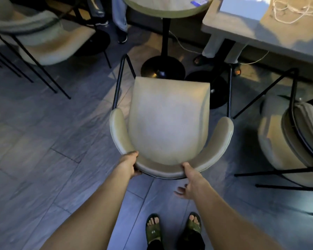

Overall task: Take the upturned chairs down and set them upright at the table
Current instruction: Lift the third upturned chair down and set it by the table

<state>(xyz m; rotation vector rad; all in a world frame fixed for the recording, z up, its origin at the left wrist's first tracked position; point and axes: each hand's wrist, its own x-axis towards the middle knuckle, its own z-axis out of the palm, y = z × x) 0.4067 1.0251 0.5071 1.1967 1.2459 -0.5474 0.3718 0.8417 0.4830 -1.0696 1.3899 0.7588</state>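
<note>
Directly below me stands the cream chair [168, 121], upright on its black legs, its seat facing the round table [167, 8] ahead. My left hand [127, 164] is wrapped around the curved backrest at its left bend, thumb on top and fingers curled underneath. My right hand [190, 179] touches the same rim further right with only the thumb laid on the padding; the other fingers hang loosely spread below the edge, pinching nothing.

The chair's front edge lies close to the table's black pedestal base [162, 68], and a second dark base [215, 91] sits just beside its right front leg, so there is little slack forward. To the left of the chair the floor is open up to another chair [43, 38], which is well apart. On the right, an upturned chair [293, 134] lies with its black legs pointing toward me, near the armrest, leaving a narrow lane. A pale rectangular table [271, 29] fills the upper right, with a coil of light cord [294, 9] on top.

Grey plank floor [43, 141] runs under everything, streaked with bluish light. My sandalled feet [173, 230] stand just behind the chair. Other people's legs [116, 15] show beyond the tables.
</note>
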